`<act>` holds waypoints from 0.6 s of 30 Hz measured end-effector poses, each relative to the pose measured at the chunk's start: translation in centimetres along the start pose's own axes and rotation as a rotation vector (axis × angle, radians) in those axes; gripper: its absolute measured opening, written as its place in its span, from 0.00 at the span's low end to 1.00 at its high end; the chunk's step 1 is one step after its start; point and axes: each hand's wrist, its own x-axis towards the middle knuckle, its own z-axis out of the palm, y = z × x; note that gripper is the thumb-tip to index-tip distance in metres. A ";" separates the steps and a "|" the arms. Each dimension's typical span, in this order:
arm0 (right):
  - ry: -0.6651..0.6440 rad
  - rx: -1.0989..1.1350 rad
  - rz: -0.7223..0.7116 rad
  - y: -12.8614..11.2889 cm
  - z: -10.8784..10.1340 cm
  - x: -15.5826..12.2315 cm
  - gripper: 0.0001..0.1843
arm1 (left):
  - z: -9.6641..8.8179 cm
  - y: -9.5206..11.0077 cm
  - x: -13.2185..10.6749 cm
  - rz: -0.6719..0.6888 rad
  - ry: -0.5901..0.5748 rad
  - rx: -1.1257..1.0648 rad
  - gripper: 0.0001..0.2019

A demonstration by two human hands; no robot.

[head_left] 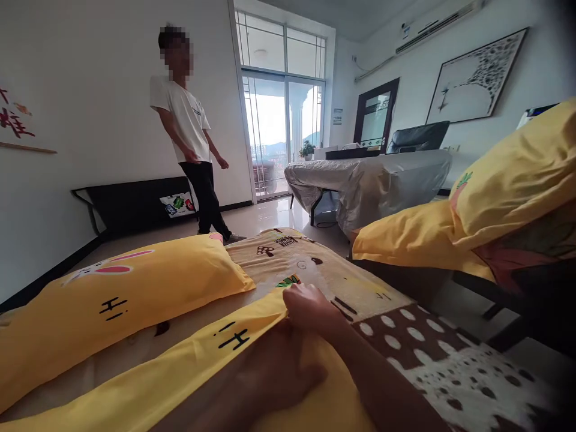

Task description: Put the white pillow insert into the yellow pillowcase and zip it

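A yellow pillowcase [189, 354] with a black "Hi" print stretches across the foreground. My right hand [306, 305] is closed in a fist around its far edge, beside a small green leaf print. Lower down, my left hand [283, 372] is at the near side of the same cloth, smeared by motion, so its grip cannot be made out. Past the cloth, at left, lies a plump yellow pillow [166, 276] with a rabbit print and another "Hi". Both rest on a beige and brown patterned blanket [324, 279].
More yellow bedding [517, 186] is heaped at right, above a dark surface. A person [189, 126] in a white shirt stands beyond the bed. Behind are a plastic-covered table [373, 174], a black chair [418, 137] and a black folded frame [130, 207] against the wall.
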 end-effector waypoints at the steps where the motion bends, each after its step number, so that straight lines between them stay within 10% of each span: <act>1: 0.003 0.017 0.001 0.1 0.8 0.4 0.12 | 0.3 0.0 0.0 -0.009 -0.017 -0.006 0.38; 18: 0.443 0.712 -0.011 2.9 4.9 2.0 0.14 | 1.3 -0.7 1.0 -0.097 0.040 0.078 0.25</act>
